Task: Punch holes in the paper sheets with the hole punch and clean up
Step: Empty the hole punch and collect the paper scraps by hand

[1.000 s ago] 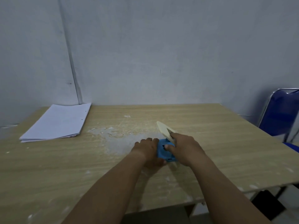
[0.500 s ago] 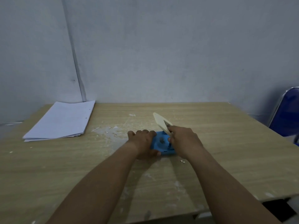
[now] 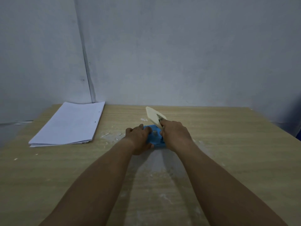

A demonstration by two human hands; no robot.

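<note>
A blue hole punch (image 3: 155, 138) lies on the wooden table (image 3: 228, 144), mostly covered by my two hands. My left hand (image 3: 139, 141) grips its left side and presses it to the table. My right hand (image 3: 175, 136) holds its right side and a cream-coloured flap (image 3: 153, 116) that sticks up and away from it at a slant. A stack of white punched paper sheets (image 3: 70, 125) rests at the table's back left, apart from both hands.
Small white paper scraps (image 3: 108, 134) and dusty smears lie on the table left of the punch and nearer me. A grey wall stands right behind the table. A blue chair edge (image 3: 298, 135) shows at the far right.
Both hands and the hole punch have shifted farther from me along the table. The view has tilted down and left, so the blue chair has nearly left the frame.
</note>
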